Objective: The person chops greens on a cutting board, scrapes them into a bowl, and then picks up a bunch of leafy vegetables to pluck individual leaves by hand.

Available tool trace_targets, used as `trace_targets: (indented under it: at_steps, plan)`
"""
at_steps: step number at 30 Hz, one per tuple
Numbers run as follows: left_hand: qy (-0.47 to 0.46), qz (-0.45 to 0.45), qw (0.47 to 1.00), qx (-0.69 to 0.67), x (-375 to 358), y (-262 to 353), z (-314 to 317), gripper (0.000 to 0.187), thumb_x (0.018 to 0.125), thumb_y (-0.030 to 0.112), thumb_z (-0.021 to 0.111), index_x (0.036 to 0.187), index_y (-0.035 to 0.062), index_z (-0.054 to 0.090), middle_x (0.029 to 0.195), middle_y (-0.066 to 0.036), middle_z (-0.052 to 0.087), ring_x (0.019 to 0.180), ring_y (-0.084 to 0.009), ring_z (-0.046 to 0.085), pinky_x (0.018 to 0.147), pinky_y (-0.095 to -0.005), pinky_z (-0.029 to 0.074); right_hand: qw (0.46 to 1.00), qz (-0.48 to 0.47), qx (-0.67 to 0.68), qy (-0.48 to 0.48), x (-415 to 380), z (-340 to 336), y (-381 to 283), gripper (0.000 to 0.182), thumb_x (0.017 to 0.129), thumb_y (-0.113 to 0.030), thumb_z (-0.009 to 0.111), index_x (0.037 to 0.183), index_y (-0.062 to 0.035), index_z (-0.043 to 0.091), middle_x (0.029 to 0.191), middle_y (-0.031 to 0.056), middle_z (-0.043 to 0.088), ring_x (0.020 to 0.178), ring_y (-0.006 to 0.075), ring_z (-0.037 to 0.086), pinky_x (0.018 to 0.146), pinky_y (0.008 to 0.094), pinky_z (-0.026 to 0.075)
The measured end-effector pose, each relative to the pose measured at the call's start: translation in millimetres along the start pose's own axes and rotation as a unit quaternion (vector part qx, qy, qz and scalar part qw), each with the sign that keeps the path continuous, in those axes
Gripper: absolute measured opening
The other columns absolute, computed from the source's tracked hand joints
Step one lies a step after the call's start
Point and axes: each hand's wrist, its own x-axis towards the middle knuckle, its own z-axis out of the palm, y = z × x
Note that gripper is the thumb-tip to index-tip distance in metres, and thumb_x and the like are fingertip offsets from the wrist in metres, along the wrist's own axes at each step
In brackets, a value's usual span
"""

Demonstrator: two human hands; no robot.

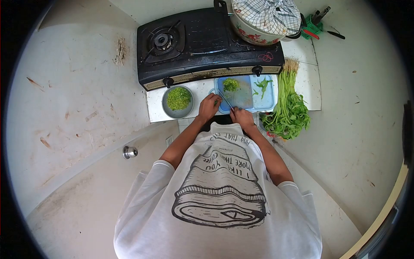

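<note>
Head camera view: the right hand (pixel 242 118) is closed around the handle end of a slim knife (pixel 226 100), whose blade slants up and to the left over the near edge of a blue cutting board (pixel 246 100). The left hand (pixel 210 106) is curled at the board's left near corner, fingers bent together close to the blade; whether they pinch anything cannot be told.

On the board's darker left part sits a small mound of chopped greens (pixel 231 84), finely cut, bright yellow-green and loosely heaped. Flat, darker, uncut leaves (pixel 262 86) lie on the paler right part.

Left of the board, a round gray bowl (pixel 165 108) holds a larger heap of similar fine, light green bits (pixel 178 98). To the right lies a bundle of leafy greens (pixel 290 101), with tan stringy roots at the far end, long pale green stalks, and broad deeper green leaves toward the person.

Beyond stands a black two-burner stove (pixel 202 39), bearing a floral pot (pixel 254 35) topped with a checkered cloth (pixel 267 16).
</note>
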Motion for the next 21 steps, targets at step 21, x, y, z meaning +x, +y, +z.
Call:
trace_targets:
  at_steps: [21]
  plan:
    - [0.013, -0.015, 0.999, 0.038, 3, 7, 2, 0.011, 0.089, 0.011, 0.069, 0.099, 0.0091, 0.075, 0.096, -0.012, 0.067, 0.088, -0.0354, 0.069, 0.08, -0.0453, 0.056, 0.999, -0.034, 0.008, 0.018, 12, 12, 3, 0.037, 0.103, -0.037, 0.055, 0.102, -0.0009, 0.064, 0.074, 0.026, 0.071, 0.07, 0.0463, 0.071, 0.066, 0.0549, 0.058]
